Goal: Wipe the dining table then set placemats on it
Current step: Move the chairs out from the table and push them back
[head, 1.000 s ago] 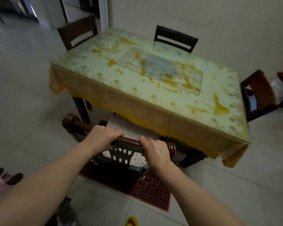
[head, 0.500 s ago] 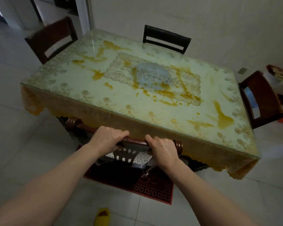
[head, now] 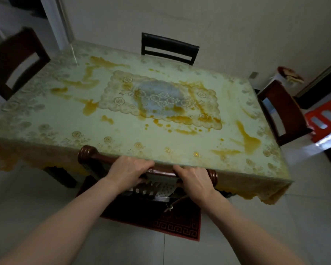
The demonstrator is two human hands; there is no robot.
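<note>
The dining table (head: 69, 119) has a glass top over a pale lace cloth with yellow-orange stains and a lace centre mat (head: 161, 100). A dark wooden chair (head: 92, 153) stands pushed against the near edge, its seat under the table. My left hand (head: 128, 172) grips the chair's top rail, fingers curled over it. My right hand (head: 194, 180) grips the same rail further right, by the round end knob. No cloth or placemat is visible.
A black chair (head: 169, 47) stands at the far side, a brown chair (head: 13, 62) at the left end, another brown chair (head: 283, 113) at the right end. A red patterned rug (head: 178, 226) lies under the near chair. Red stool (head: 325, 119) and white bin (head: 289, 77) at right.
The chair has slid in under the table with both hands on its rail, and its seat cushion is now mostly hidden. I have stepped closer to the table.
</note>
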